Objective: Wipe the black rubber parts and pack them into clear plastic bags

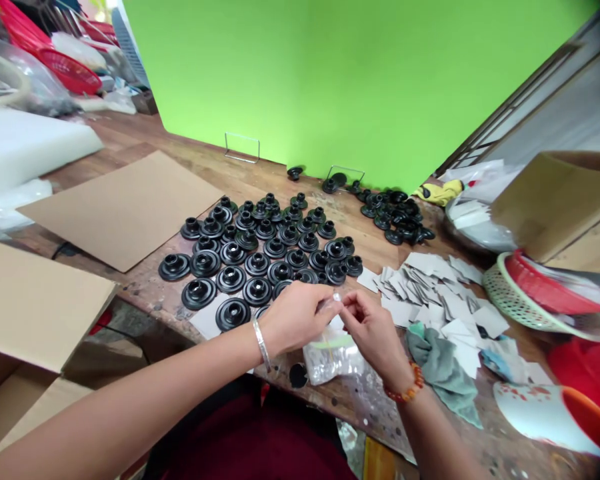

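My left hand (pixel 295 317) and my right hand (pixel 373 330) meet over the near edge of the wooden table, fingers pinched together on a small clear plastic bag (pixel 334 300) held between them. A silver bangle circles my left wrist and an orange bead bracelet my right. Just beneath the hands lies a clear bag of small pieces (pixel 330 357). Beyond my left hand, several black round flanged parts (pixel 257 250) stand in rows. To the right of my right hand is a heap of grey square cards (pixel 433 290).
A second pile of black parts (pixel 397 217) sits by the green backdrop. A grey-green cloth (pixel 443 370) lies right of my hands. Flat cardboard (pixel 125 207) at left, open carton (pixel 25 313) near left, woven baskets (pixel 530 297) and another carton (pixel 555 197) right.
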### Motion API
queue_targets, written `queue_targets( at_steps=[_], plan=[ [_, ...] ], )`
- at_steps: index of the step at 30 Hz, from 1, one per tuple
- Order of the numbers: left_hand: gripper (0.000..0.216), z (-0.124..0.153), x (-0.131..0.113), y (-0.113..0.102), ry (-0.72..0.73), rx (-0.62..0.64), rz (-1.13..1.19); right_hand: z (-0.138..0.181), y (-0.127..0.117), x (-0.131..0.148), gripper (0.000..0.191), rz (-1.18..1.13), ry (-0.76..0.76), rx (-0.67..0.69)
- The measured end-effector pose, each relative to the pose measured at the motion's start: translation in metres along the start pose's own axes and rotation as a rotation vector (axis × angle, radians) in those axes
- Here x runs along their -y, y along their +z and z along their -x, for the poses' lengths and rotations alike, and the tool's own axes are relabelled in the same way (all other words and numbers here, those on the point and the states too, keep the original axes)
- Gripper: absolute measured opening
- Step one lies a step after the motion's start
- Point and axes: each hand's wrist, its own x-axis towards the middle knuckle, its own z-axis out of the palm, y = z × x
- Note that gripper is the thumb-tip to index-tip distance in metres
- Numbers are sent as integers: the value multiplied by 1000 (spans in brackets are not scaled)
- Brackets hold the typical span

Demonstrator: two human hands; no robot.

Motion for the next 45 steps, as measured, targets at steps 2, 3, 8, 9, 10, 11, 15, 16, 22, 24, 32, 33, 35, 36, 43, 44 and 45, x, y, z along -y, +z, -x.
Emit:
queue_targets(
  at_steps=[2,3,8,9,10,11,15,16,22,24,32,33,35,36,43,44,45],
  plan=[
    [30,-1,1,-1,-47,-5,81,-2,1,2,23,-143,43,-10],
    [32,-2,2,-2,-82,2,139,-3,1,3,30,-246,71,28],
    [35,-7,12,-5,-178,75,334,-5,1,13,33,-702,213,263],
    [34,-7,14,-4,-182,59,305,-5,3,12,30,-715,220,213],
    [32,-6,15,-4,-185,40,255,-4,6,11,28,-694,218,146],
    [29,-5,15,-3,-188,21,193,-4,10,8,26,-648,201,73],
    [22,1,13,1,-153,24,21,-4,21,-6,25,-358,93,-114],
    [21,2,13,2,-144,38,29,-4,21,-8,24,-309,81,-118],
    [12,4,21,9,-249,-123,114,-5,2,7,24,-404,137,-29],
    [5,3,22,10,-229,-179,70,-5,-5,15,25,-508,166,18],
    [18,7,31,14,122,-196,-95,3,4,9,17,-225,12,-127],
    [19,9,32,16,194,-220,-125,5,5,7,19,-87,-39,-178],
    [19,13,33,17,303,-270,-152,8,8,2,22,153,-134,-252],
    [19,13,32,18,300,-296,-128,8,9,1,23,232,-185,-266],
    [23,-2,19,12,-248,-323,353,4,11,6,24,260,-456,-173],
    [22,-2,17,11,-223,-321,354,3,11,7,25,245,-410,-181],
    [22,-1,15,10,-204,-314,363,1,12,7,26,231,-366,-185]
  ],
)
